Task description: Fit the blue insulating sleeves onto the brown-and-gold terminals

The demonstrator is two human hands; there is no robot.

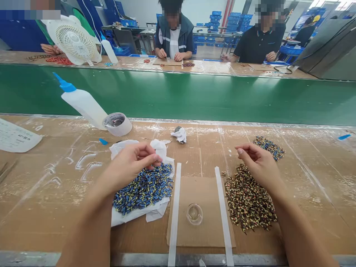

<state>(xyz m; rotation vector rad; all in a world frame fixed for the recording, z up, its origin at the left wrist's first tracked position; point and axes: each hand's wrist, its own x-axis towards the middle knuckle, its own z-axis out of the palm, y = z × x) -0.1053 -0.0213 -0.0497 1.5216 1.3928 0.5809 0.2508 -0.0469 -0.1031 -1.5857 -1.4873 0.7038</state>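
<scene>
My left hand [136,159] hovers over the upper edge of a pile of small blue, black and yellow pieces [143,191], which lies on white paper [160,213]. Its thumb and fingers are drawn together in a pinch; whatever they may hold is too small to make out. Above the far end of a heap of small brown, cream and red pieces [249,204] is my right hand [257,163], its fingers curled and closed towards the thumb. Any piece in it is hidden. Between the hands, a small clear round dish [194,214] rests on a cardboard sheet [205,235] taped down on both sides.
Further back stand a glue bottle [85,107] with a blue nozzle and a tape roll [118,124]. A crumpled tissue [179,134] and a smaller mixed pile [269,147] lie beyond my hands. Across a green belt [178,96], several people sit working near a white fan [73,40].
</scene>
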